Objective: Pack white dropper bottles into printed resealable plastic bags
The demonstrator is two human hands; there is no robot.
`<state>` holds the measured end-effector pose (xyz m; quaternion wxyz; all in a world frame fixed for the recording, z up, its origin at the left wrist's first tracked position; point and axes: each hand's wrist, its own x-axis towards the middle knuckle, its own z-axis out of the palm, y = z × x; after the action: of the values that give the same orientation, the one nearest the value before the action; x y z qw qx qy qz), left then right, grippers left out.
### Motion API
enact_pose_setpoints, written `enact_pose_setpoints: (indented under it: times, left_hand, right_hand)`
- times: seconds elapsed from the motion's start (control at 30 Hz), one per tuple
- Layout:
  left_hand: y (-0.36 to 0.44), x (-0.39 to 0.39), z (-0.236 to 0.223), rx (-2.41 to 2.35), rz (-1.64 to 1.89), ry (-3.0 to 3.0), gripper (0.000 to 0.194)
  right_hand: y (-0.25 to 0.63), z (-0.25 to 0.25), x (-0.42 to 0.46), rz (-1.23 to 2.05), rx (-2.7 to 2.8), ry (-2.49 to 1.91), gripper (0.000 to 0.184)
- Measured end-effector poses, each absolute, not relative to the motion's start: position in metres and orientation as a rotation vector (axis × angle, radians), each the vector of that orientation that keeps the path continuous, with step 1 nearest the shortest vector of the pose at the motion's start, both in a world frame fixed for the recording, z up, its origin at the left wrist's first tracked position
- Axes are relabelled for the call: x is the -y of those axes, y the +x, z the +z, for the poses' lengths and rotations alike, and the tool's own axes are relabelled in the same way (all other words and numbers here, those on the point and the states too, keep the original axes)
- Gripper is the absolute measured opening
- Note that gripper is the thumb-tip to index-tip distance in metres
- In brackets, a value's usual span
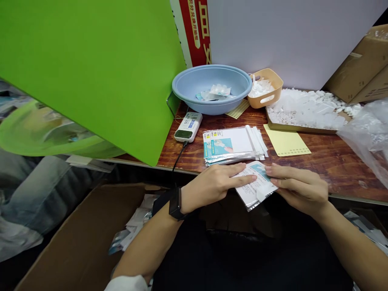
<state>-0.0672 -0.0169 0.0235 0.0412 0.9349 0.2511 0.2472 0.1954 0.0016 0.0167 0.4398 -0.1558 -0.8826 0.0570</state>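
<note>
The left hand and right hand are closed on a foil-edged printed packet, which is held just off the front edge of a wood-grain table. The left fingers lie across the packet; the right fingertips press its right side. A stack of similar packets lies on the table just beyond the left fingers, with a yellow card to its right. Farther back stand a blue plastic basin, a tan basket, and a tray of white pieces. A black watch is on the left wrist. A cardboard box stands open below left.
</note>
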Motion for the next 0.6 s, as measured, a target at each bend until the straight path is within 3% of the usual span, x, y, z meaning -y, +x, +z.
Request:
enact_pose_setpoints:
  times: [0.37,0.6]
  left_hand:
    - [-0.081,0.018,0.022,-0.985,0.737,2.796,0.058]
    - [-0.073,0.023,0.025,-0.97,0.722,2.884,0.059]
  right_hand:
    - [0.232,0.026,-0.014,0.5,1.973,-0.533,0.023]
    - [0.227,0.03,-0.001,0.702,1.794,-0.741,0.008]
